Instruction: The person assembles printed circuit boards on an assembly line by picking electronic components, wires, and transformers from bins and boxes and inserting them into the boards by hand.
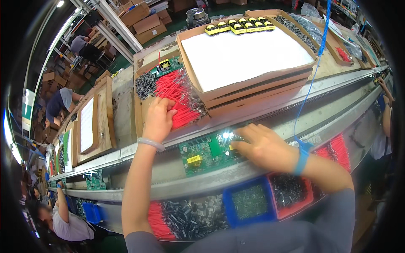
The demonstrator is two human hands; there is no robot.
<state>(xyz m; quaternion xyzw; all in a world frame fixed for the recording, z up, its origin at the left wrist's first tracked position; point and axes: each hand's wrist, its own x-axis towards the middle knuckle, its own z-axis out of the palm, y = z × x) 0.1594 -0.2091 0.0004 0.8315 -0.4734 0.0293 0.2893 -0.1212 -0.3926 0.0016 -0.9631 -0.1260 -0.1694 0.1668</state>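
A green circuit board (pixel 206 154) with a yellow-labelled transformer (pixel 194 160) lies on the conveyor rail before me. My right hand (pixel 262 145), with a blue wrist strap (pixel 302 157), is over the board's right end. Its bent fingers are drawn together at the parts there; whatever they grip is hidden. At the near left edge of a heap of red wires (pixel 179 99) in a cardboard box is my left hand (pixel 160 118). Its fingers are curled and closed, and I cannot make out what lies between them. A pale bangle (pixel 150 144) circles that wrist.
Stacked cardboard trays (pixel 257 97) stand beyond the rail, topped by white foam and several yellow-black transformers (pixel 247 26). Nearer me are a blue bin (pixel 249 200), a red bin (pixel 291 189) and loose capacitors (pixel 194 217). A coiled blue cord (pixel 324 38) hangs at right. Co-workers sit along the line.
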